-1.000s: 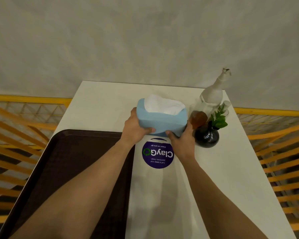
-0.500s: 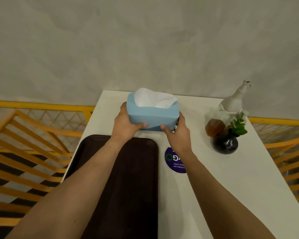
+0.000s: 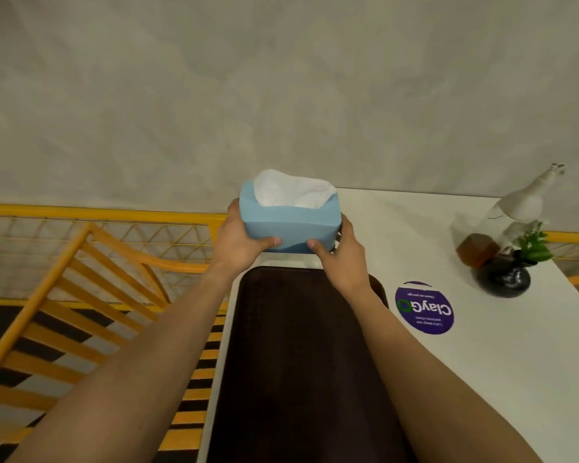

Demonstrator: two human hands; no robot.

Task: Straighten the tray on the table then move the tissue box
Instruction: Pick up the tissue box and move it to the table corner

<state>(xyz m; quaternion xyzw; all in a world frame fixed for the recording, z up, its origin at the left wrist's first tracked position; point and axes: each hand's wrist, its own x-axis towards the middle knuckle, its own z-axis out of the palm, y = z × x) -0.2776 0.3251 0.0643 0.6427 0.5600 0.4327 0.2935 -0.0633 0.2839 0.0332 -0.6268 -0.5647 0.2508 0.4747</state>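
Observation:
A light blue tissue box (image 3: pixel 291 220) with white tissue sticking out of its top is at the table's far left corner, just beyond the tray. My left hand (image 3: pixel 241 242) grips its left end and my right hand (image 3: pixel 343 259) grips its right end, thumbs on the near face. Whether the box rests on the table or hangs just above it I cannot tell. The dark brown tray (image 3: pixel 295 355) lies lengthwise along the left side of the white table (image 3: pixel 502 369), partly under my forearms.
A purple round ClayGo sticker (image 3: pixel 424 307) is on the table right of the tray. A black vase with a green sprig (image 3: pixel 503 277), a brown jar (image 3: pixel 475 250) and a white bottle (image 3: pixel 525 202) stand at the far right. Orange railings (image 3: pixel 81 295) flank the table; a grey wall is behind.
Both hands have carried the tissue box leftward from beside the vase to the far left corner beyond the tray. The view has also swung left.

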